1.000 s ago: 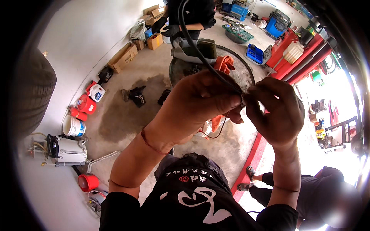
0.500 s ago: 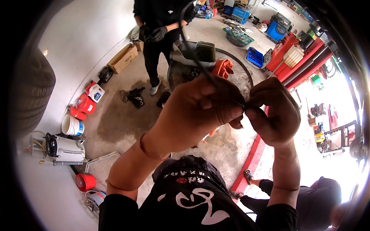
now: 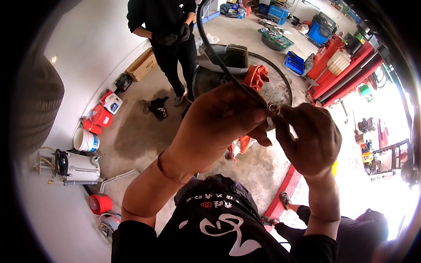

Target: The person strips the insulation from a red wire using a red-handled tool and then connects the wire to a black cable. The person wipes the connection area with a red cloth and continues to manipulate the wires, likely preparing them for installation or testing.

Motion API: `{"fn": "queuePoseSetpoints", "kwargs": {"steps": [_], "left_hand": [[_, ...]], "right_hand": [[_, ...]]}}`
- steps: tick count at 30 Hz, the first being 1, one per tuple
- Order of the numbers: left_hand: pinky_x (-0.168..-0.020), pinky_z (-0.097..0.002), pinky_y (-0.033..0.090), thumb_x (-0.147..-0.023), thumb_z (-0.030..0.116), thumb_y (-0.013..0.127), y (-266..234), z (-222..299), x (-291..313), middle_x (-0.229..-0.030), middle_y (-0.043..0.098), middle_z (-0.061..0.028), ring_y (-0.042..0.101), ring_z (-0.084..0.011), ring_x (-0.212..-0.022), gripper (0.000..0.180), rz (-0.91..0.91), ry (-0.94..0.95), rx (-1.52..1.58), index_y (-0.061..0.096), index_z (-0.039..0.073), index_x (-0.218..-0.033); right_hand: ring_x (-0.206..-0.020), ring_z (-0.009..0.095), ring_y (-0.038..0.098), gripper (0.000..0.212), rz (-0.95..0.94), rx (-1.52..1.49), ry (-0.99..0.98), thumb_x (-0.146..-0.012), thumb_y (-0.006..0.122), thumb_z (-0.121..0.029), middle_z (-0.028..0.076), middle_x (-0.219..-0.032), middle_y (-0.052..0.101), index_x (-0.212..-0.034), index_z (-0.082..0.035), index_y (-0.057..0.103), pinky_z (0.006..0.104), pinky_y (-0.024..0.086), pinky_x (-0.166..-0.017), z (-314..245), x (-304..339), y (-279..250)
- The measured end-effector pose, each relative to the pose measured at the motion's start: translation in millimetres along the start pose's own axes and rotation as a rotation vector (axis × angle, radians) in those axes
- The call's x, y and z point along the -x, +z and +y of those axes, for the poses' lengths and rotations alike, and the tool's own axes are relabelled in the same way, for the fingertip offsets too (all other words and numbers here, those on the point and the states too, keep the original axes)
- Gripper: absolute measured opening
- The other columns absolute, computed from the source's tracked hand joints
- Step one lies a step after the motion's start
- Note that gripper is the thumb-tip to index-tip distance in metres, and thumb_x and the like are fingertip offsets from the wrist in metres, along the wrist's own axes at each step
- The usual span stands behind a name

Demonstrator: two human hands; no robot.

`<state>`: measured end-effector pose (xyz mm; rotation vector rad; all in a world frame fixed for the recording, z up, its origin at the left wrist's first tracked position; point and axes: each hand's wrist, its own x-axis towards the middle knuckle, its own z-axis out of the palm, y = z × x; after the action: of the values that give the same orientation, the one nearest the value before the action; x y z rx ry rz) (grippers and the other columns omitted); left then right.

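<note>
A thin black hose or cable (image 3: 209,44) comes down from the top edge and curves to my left hand (image 3: 221,125). My left thumb and fingers are closed around it close to its end. At that end is a small shiny metal ring-shaped piece (image 3: 273,108), too small to name more exactly. My right hand (image 3: 312,140) is closed, with thumb and forefinger pinching at this ring. Part of the hose end is hidden by my left fingers.
Beyond my hands a round stand (image 3: 285,79) carries a grey drain container (image 3: 239,72) and an orange cloth (image 3: 256,78). A gloved co-worker (image 3: 173,48) stands at far left. Another person (image 3: 355,230) is at lower right. A tyre (image 3: 41,101) hangs at left.
My right fingers have shifted slightly away from my left hand, and the metal ring shows between them. My left hand still grips the hose. The co-worker has moved left.
</note>
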<state>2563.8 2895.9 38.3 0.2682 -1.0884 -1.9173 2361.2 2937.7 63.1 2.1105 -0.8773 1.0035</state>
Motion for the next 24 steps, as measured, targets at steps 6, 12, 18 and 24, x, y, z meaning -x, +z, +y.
{"fn": "queuePoseSetpoints", "kwargs": {"steps": [6,12,18,24], "left_hand": [[-0.073,-0.0318,0.058,-0.092,0.0,0.063,5,-6,0,-0.092,0.065,-0.0098,0.068,-0.0188,-0.078,0.02,0.0,0.077,-0.158,0.059,-0.003,-0.111],[-0.069,-0.0258,0.054,-0.093,0.002,0.064,5,-9,-10,-0.087,0.064,-0.0069,0.065,-0.0137,-0.076,0.017,-0.071,0.483,-0.86,0.06,-0.003,-0.109],[-0.049,-0.0218,0.042,-0.093,0.004,0.064,-3,-20,-8,-0.076,0.059,-0.0024,0.051,-0.0075,-0.055,0.017,0.054,0.223,-0.491,0.062,-0.001,-0.109],[-0.046,-0.0223,0.038,-0.092,0.002,0.065,2,-9,-3,-0.073,0.057,-0.0005,0.048,-0.0069,-0.052,0.017,0.089,0.049,-0.381,0.062,0.0,-0.109]], "right_hand": [[-0.063,0.018,0.062,0.027,-0.113,-0.234,0.135,-0.067,0.08,-0.003,0.008,-0.084,0.061,-0.091,-0.001,0.068,0.0277,0.049,-0.051,-2,-10,-3],[-0.05,0.013,0.054,0.003,-0.271,-1.118,0.876,-0.087,0.06,0.0,0.01,-0.075,0.059,-0.086,0.001,0.057,0.0273,0.041,-0.043,0,0,-2],[-0.051,0.01,0.054,0.022,-0.349,-1.399,1.296,-0.093,0.06,-0.014,0.009,-0.075,0.061,-0.105,0.004,0.064,0.0252,0.041,-0.043,9,2,-5],[-0.065,0.015,0.061,0.024,-0.134,-0.336,0.085,-0.074,0.077,-0.001,0.008,-0.088,0.062,-0.096,0.0,0.067,0.0282,0.05,-0.053,19,-4,5]]}}
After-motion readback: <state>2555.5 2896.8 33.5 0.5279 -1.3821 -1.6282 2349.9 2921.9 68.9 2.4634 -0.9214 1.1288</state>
